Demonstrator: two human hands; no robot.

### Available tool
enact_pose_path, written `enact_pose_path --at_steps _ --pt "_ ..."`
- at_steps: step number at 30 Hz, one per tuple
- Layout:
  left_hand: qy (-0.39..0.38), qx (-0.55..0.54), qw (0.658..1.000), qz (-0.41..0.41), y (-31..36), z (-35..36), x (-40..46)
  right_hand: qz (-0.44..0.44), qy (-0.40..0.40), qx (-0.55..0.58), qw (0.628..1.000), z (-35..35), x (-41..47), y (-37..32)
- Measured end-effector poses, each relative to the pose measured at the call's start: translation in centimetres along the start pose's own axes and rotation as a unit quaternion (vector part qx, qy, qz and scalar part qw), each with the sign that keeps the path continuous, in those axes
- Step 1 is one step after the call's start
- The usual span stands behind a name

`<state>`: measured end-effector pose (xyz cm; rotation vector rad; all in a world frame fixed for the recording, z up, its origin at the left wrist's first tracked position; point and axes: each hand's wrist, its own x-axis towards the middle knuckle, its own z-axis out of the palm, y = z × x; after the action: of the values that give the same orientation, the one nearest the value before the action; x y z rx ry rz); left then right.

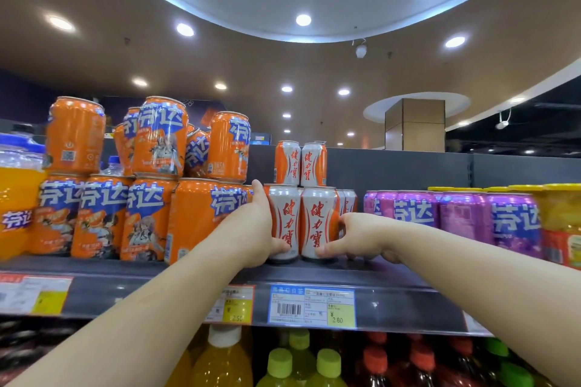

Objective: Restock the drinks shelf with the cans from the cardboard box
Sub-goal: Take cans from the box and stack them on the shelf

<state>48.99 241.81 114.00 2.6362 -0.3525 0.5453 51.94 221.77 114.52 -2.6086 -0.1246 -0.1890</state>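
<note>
Nearest, both forearms reach up over the front edge of the drinks shelf (188, 270), above its price labels (312, 307); the left hand (253, 229) wraps the left side of one white can (284, 223), thumb pressed low on its front, and the right hand (358, 237) pinches the base of the neighbouring white can (317, 223) between thumb and curled fingers; both cans stand upright, touching, at the shelf's front edge. Behind them more white cans fill the row, and two stacked cans (300, 163) sit on top toward the back. Orange cans (147, 214) crowd the left, purple cans (456, 210) the right. The cardboard box is out of view, so how many remain is unclear; judging by the bare back panel above, a second tier could still take stock.
</note>
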Motion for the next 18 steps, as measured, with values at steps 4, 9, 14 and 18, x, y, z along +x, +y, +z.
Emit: enact_pose_path --at_steps 4,9,14,18 --pt "0.137 0.056 0.986 0.072 -1.4 -0.4 -1.1 0.007 0.013 -0.035 0.999 -0.9 -0.7 0.0" --pt "-0.058 -0.134 0.977 0.158 -3.7 -1.4 -1.5 -0.101 -0.015 -0.009 0.995 -3.3 -2.1 1.7" --pt "-0.207 -0.170 0.953 0.141 -4.2 -1.3 -0.1 -0.144 -0.194 0.016 0.970 -3.5 -2.0 2.5" --pt "-0.263 -0.174 0.941 0.127 -4.4 -1.5 0.9 -0.156 -0.229 0.028 0.960 -2.8 -0.6 2.6"
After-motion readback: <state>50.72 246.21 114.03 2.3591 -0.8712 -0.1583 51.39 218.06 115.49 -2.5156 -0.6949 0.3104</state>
